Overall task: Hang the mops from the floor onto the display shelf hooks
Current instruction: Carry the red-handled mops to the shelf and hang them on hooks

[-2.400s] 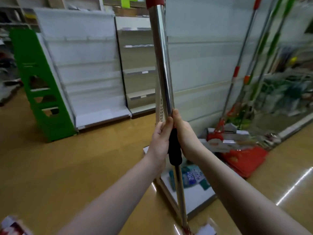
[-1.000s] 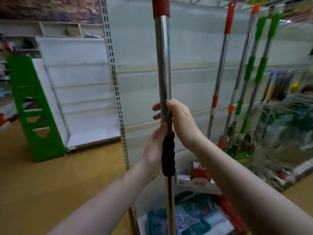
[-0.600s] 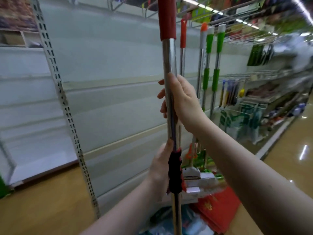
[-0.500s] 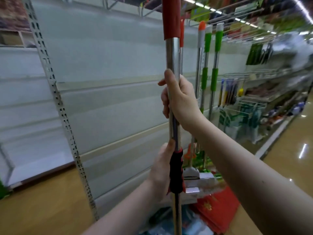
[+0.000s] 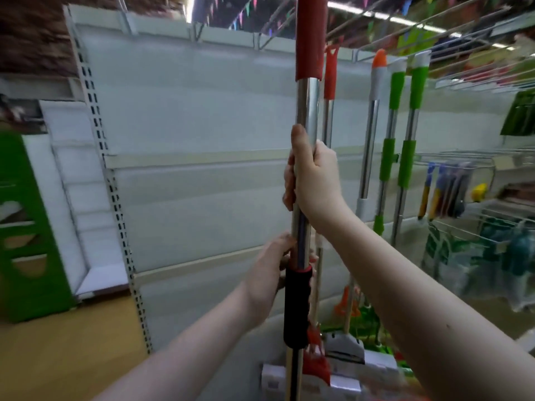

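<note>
I hold a mop (image 5: 307, 105) upright in front of me; it has a chrome pole, a red top sleeve and a black foam grip lower down. My right hand (image 5: 314, 180) grips the chrome pole at mid-height. My left hand (image 5: 270, 273) holds the pole just above the black grip. The mop's top runs out of view above. Behind it, several mops hang on the white display shelf (image 5: 202, 125): one with a red handle (image 5: 330, 73), one with an orange tip (image 5: 376, 82), two with green sleeves (image 5: 405, 91).
Empty wire hooks (image 5: 260, 41) stick out along the top rail of the shelf, left of the hung mops. A slotted upright (image 5: 110, 180) bounds the panel. A green stand (image 5: 26, 227) is at the left. Wire baskets with goods (image 5: 492, 227) fill the right.
I have turned from the aisle toward the shelf and raised the mop. My right hand slid up the chrome pole away from my left hand. The view has tilted upward to the top rail.
</note>
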